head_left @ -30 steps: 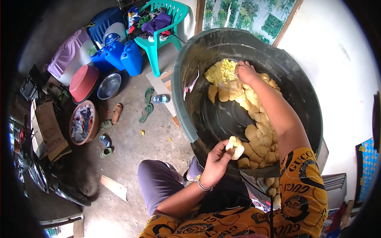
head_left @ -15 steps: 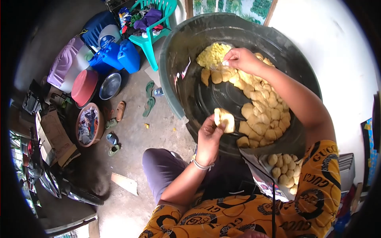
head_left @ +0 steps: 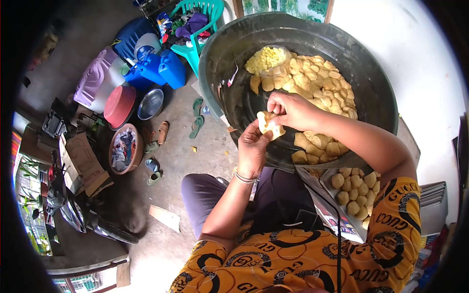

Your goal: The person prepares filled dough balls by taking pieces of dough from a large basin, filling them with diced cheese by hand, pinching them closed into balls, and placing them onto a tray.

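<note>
Hard to read first: right hand (head_left: 294,113) covers the upper right side of the dough piece (head_left: 270,128) and part of the pile (head_left: 322,88) behind it. Its fingers are curled in at the piece; can't tell if they pinch it or just touch. Inside of the piece isn't clear. Green chair (head_left: 215,14) is cut off at the top edge; frame corners are black. Right forearm crosses the tub (head_left: 220,53) and blocks some of its lower right rim.

Left hand (head_left: 253,146) is closed on the piece, thumb against its lower side, fingers at its left. Piece sticks up and right out of that grip, mid-frame, above the lower left part of the tub, with the right hand's fingertips at its top.

Yellow bits (head_left: 265,59) sit upper left in the tub, pile beside them, running down the right. Open box (head_left: 342,222) with round lumps (head_left: 355,195): lower right, just below the tub.
</note>
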{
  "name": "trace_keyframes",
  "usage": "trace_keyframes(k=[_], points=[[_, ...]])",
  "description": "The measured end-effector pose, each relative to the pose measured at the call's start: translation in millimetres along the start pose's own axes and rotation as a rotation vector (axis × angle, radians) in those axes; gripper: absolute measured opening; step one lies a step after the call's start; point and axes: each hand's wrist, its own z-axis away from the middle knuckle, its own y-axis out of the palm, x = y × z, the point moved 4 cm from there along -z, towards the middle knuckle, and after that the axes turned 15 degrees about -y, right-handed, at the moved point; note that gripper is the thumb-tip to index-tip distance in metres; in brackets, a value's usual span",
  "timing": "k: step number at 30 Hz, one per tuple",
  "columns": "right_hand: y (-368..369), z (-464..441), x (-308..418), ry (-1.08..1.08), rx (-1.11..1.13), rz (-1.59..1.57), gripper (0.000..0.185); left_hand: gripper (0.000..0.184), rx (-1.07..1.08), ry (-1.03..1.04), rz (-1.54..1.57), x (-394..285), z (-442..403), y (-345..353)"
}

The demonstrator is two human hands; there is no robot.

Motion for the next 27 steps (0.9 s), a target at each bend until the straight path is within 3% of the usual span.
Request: trace_keyframes(k=[2, 5, 10, 13, 15, 17, 22, 27], points=[[3, 2, -6, -0.199, -0.185, 0.194, 0.018, 0.035, 0.006, -0.002, 0.023, -1, 1, 0], [8, 4, -16, 0.317, 0.158, -0.198, 0.018, 0.029, -0.030, -0.003, -0.002, -1, 1, 3], [4, 7, -7, 0.197, 0.087, -0.296, 0.015, 0.013, -0.046, 0.097, -0.005, -2, -3, 3], [-2, 9, 11, -0.005, 0.115, -0.248, 0.034, 0.011, -0.108, 0.081, 0.036, -1, -3, 0], [-1, 13, 24, -0.059, 0.187, 0.012, 0.058, 0.010, -0.141, 0.088, 0.034, 6, -8, -9], [13, 16, 12, -0.231, 0.078, 0.226, 0.050, 0.011, -0.121, 0.096, 0.051, 5, -7, -9], [3, 13, 28, -0.206, 0.093, 0.210, 0.024, 0.014, -0.065, 0.006, -0.079, -1, -2, -1], [-13, 13, 18, -0.241, -0.101, 0.153, 0.021, 0.029, 0.097, -0.053, 0.151, -10, 1, 14]])
